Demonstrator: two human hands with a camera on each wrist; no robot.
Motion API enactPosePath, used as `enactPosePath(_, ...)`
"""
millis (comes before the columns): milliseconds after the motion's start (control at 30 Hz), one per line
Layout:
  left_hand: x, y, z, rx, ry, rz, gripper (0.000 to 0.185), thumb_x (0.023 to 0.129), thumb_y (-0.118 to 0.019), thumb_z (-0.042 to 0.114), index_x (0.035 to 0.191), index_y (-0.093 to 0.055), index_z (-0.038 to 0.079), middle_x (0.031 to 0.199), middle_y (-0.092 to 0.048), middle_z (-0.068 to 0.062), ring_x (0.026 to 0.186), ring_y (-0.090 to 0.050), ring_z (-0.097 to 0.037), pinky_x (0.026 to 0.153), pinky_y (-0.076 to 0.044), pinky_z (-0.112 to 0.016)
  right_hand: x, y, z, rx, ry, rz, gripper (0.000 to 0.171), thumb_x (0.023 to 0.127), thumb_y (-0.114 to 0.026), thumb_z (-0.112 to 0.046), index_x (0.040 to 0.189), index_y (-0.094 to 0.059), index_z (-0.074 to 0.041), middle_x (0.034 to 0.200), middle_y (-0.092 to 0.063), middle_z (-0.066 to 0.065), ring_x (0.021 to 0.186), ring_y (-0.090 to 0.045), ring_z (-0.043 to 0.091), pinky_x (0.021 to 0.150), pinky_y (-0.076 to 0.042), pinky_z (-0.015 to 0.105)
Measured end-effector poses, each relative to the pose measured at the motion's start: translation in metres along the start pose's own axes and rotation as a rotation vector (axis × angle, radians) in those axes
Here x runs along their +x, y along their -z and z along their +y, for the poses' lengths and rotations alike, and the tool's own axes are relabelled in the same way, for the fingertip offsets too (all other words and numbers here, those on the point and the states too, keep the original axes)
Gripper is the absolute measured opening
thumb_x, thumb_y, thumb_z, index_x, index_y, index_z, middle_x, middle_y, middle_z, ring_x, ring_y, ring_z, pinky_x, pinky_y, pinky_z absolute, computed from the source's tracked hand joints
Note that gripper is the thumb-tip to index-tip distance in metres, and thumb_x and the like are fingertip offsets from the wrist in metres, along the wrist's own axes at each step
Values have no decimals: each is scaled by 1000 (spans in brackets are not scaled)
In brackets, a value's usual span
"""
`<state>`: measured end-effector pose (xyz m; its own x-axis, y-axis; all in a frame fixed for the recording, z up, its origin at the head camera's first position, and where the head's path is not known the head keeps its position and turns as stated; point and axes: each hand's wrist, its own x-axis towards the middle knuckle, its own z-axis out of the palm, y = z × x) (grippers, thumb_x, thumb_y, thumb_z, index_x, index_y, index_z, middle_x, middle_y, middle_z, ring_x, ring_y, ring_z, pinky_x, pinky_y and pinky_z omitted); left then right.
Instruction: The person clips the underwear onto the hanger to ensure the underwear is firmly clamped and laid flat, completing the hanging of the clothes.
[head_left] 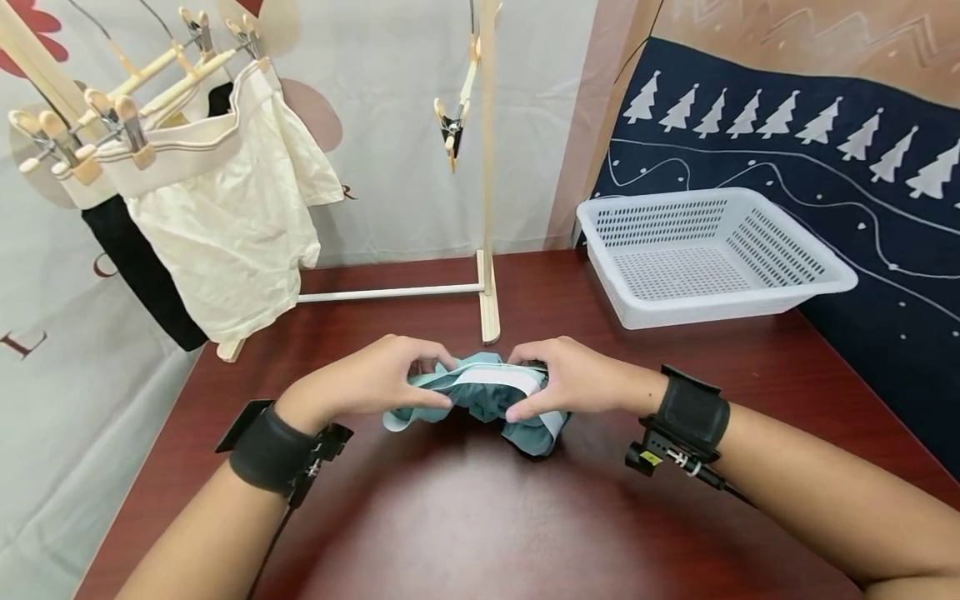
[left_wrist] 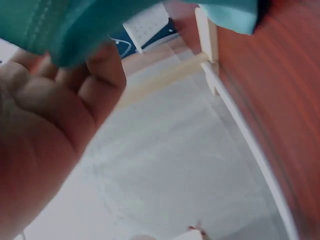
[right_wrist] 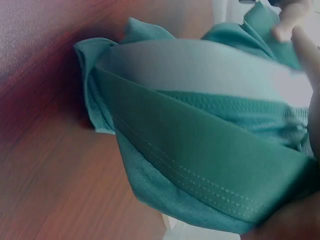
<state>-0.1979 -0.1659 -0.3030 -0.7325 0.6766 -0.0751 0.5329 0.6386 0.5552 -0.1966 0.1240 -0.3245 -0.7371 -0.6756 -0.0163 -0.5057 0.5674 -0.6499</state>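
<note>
Shorts [head_left: 480, 398]: teal, white waistband, bunched low over the table [head_left: 480, 517] near its middle, held between both hands.
Left hand [head_left: 375, 379]: fingers curled, pinching the waistband's left end.
Right hand [head_left: 573, 377]: thumb and fingers pinching the right end.
Risk: slack cloth could slip from 1 pinch and drop in a heap.
Rack [head_left: 487, 208]: just behind; a lifted hem might snag its post.
Basket [head_left: 712, 250]: well right, clear.

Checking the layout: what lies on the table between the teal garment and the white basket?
Nothing: in the head view, bare table separates the teal garment, gripped by both hands, from the white basket.
</note>
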Motion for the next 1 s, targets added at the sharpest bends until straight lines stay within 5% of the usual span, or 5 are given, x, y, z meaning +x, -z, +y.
enactPosePath(233,-26,10,-18,-129,8,-15,24,94,-70,27,118,-68,30,93,-69,13,84,-61,-10,76,-48,-26,-9,11,5,-18,28,-66,42,81,-81,-45,115,-67,-24,102,-68,-12,92,-60,7,82,-50,26)
enactPosePath(367,-37,17,-23,-119,-4,31,30,95,-61,9,115,-68,29,100,-71,13,87,-61,-10,78,-47,-26,-14,16,12,-59,52,-52,19,91,-71,-15,109,-68,-20,94,-67,-7,85,-58,9,77,-50,26)
enactPosePath(500,-48,23,-26,-114,16,50,43,88,-52,-3,113,-67,29,97,-71,11,83,-61,-11,76,-47,-25,-24,22,17,-95,2,-20,25,90,-62,3,106,-68,-16,92,-66,-3,84,-57,11,76,-49,27)
enactPosePath(733,-66,35,-29,-92,71,126,50,86,-46,-6,110,-67,32,89,-69,9,79,-59,-12,69,-46,-25,-46,39,25,-146,-69,19,24,91,-63,3,102,-70,-17,93,-67,-2,83,-57,13,75,-48,30)
enactPosePath(1000,-79,46,-29,-173,168,233,55,88,-32,-9,124,-58,23,83,-62,-8,59,-55,-22,56,-50,-33,-57,59,25,-126,-202,70,22,93,-55,0,108,-69,-9,85,-67,2,72,-57,14,63,-47,28)
